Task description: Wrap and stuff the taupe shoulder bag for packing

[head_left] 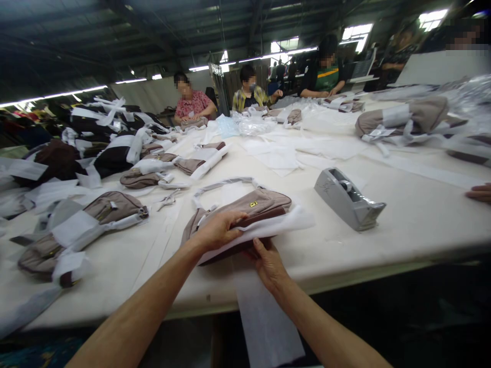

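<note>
Looks like the wrapping step: the left hand [217, 230] presses down on a white paper sheet [268, 227] folded over a tan bag [249, 204], fingers closed over the sheet's edge, while the right hand [268, 263] pinches the paper from underneath at the table [402, 225] edge. The bag sits right between both hands, half covered. My guess is the next move needs the sheet pulled snug and tucked around the bag, then fixed with tape. One tape dispenser [347, 199] sits just right of the hands. Left of the hands I count at least four wrapped bags [111, 207] (the far pile is too jumbled to count). Three people sit across the table.
</note>
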The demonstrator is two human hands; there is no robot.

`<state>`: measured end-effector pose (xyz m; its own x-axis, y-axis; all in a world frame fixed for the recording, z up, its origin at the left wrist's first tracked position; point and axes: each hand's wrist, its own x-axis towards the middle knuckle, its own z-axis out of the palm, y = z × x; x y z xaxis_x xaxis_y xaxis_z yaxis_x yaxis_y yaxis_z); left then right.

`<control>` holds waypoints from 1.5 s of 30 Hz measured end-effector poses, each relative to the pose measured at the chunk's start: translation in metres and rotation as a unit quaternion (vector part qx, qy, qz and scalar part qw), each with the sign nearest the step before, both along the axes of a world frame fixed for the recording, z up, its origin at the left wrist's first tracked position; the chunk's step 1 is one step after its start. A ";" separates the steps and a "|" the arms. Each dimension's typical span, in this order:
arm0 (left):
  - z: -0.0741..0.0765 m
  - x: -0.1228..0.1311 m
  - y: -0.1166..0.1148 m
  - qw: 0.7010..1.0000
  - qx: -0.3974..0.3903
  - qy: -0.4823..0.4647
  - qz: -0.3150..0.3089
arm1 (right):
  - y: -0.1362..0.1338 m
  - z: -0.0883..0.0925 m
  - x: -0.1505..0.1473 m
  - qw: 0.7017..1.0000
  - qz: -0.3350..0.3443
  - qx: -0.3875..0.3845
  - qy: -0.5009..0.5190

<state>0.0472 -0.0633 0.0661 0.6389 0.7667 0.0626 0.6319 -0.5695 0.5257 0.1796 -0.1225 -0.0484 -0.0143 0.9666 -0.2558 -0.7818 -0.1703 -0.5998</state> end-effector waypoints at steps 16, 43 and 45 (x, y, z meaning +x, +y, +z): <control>-0.029 0.025 -0.009 0.913 0.323 0.244 0.058 | 0.022 0.004 -0.020 0.987 -0.106 -0.072 0.096; -0.085 0.006 -0.030 0.874 0.450 0.158 0.094 | -0.006 0.017 0.025 0.965 0.042 -0.041 -0.256; -0.083 0.001 -0.027 0.874 0.456 0.149 0.081 | -0.012 0.026 0.048 0.841 0.000 0.177 -0.512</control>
